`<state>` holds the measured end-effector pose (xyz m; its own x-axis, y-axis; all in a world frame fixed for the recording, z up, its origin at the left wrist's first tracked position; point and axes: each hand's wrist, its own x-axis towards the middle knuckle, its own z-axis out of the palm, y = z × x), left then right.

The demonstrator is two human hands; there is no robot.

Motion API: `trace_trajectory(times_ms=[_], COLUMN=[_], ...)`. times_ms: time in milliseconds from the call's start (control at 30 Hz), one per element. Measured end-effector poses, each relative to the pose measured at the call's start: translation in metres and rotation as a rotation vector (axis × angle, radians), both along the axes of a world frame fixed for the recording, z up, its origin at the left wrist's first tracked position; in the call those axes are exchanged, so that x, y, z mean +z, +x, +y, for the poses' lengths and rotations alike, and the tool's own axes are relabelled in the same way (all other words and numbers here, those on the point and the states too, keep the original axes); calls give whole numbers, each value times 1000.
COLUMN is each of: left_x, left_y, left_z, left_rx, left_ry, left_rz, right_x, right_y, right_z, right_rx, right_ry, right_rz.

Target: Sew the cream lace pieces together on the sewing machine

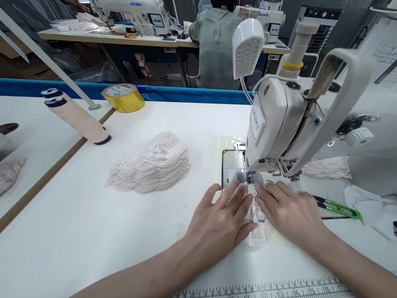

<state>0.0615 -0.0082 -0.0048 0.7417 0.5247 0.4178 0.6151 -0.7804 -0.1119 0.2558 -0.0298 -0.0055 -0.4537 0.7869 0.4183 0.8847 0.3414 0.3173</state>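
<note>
Both hands flat, fingers spread, no pinching grip: left hand [219, 223] and right hand [293, 213] press the small white lace piece [255, 216] onto the white bench [78, 231], right under the cream sewing machine's [294, 126] needle.

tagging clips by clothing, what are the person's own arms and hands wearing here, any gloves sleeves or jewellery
Both are bare. The left hand and right hand have no gloves, and no rings or thimbles show on the visible fingers. Both forearms are uncovered up to the picture's edge: no sleeves, watch or bracelet in view. The fingernails look short and unpainted.
</note>
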Motion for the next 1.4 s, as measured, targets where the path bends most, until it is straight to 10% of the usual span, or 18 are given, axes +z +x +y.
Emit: trace_trajectory(times_ms=[1400], left_x=[-3], left_y=[6], left_z=[11], left_rx=[30], left_ry=[-103], left_rz=[-5], right_x=[-3], right_y=[8], right_z=[11], right_rx=[-134], right_ry=[-144], right_rz=[-51])
